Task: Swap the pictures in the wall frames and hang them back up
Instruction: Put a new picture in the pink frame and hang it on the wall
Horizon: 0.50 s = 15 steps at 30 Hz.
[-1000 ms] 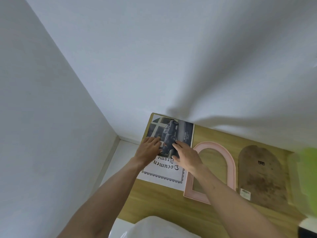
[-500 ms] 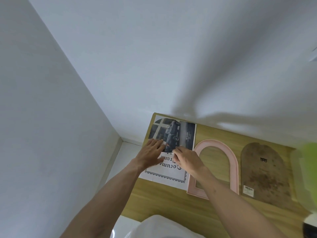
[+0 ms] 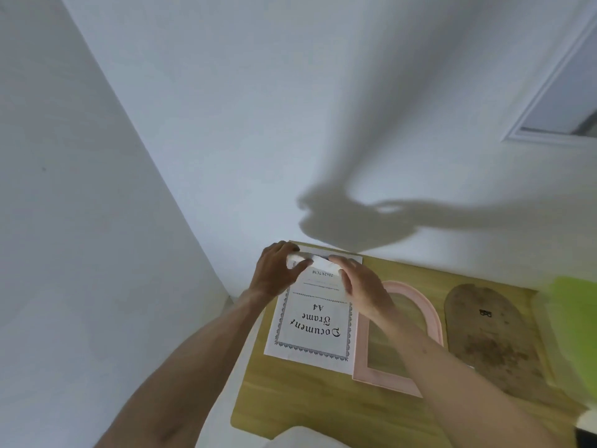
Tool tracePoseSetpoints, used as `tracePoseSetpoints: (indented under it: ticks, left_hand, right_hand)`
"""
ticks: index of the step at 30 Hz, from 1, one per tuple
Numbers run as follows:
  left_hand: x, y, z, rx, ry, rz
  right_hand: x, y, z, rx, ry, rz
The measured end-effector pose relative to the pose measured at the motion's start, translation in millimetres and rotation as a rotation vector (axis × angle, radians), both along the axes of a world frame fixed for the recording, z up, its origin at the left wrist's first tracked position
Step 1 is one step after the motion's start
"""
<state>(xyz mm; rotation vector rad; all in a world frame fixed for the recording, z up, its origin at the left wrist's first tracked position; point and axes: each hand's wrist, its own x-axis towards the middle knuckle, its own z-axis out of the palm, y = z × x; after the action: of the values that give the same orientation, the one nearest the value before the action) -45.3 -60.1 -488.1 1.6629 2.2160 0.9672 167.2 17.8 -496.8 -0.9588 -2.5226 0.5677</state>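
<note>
A white insert sheet (image 3: 315, 321) printed "Document Frame A4" lies flat on the wooden table (image 3: 290, 399), close to the wall. At its far edge my left hand (image 3: 276, 271) and my right hand (image 3: 363, 284) pinch a small picture (image 3: 318, 262) from both sides. Only a pale, curled face of the picture shows; its printed side is hidden. A pink arched frame (image 3: 420, 300) lies empty to the right of the sheet, partly under my right forearm. Further right lies a brown arched backing board (image 3: 491, 341) with a small hanger.
A blurred green object (image 3: 575, 321) sits at the table's right end. A white rounded object (image 3: 300, 438) shows at the bottom edge. White walls meet in a corner to the left, and a window frame (image 3: 562, 101) is at the upper right.
Both hands slid away from me to the sheet's far edge. The dark car picture that lay flat now shows a pale side between my fingers, and the sheet's lettering is uncovered.
</note>
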Motion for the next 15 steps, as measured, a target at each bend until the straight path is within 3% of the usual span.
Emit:
tracePoseSetpoints:
  ticks: [6, 15]
  left_hand:
    - [15, 9, 52, 0.020, -0.549, 0.160]
    - [49, 9, 56, -0.065, -0.793, 0.073]
  right_hand:
    - [29, 2, 35, -0.249, 0.326, -0.156]
    - [82, -1, 47, -0.563, 0.680, -0.504]
